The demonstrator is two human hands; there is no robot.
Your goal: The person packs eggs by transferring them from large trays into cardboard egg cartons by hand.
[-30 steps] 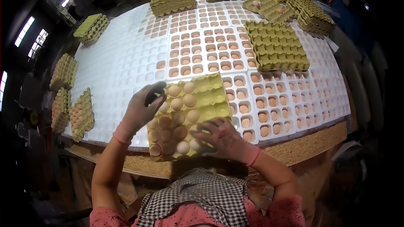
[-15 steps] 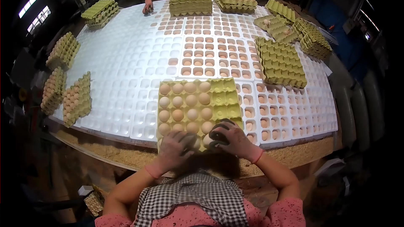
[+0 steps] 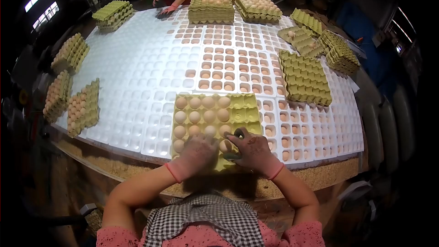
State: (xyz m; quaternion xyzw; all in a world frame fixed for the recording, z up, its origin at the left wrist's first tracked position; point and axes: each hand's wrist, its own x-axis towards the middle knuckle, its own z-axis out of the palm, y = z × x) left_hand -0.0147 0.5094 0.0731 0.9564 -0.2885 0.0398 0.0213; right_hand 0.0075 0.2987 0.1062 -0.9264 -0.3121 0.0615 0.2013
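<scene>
A yellow-green egg tray lies at the table's near edge, with rows of eggs on its left and middle and bare pockets on its right. My right hand, in a dirty pink-cuffed glove, has thumb and fingers closed around an egg in the tray's lower middle. Gloved likewise, my left hand bends its fingers down among the eggs just left of it. Its own palm and back hide what those fingertips grip. Bare tray pockets show between the hands, near the tray's front edge.
White pocketed trays cover the table, those on the right holding eggs. Stacked egg trays stand at right, more at the back, and egg-filled ones along the left edge. Across the table, a co-worker's hand touches the surface.
My hands have moved from the tray's nearest row to the row beyond, and my right fingers now surround an egg there. The co-worker has leaned further into view; the camera has tilted slightly.
</scene>
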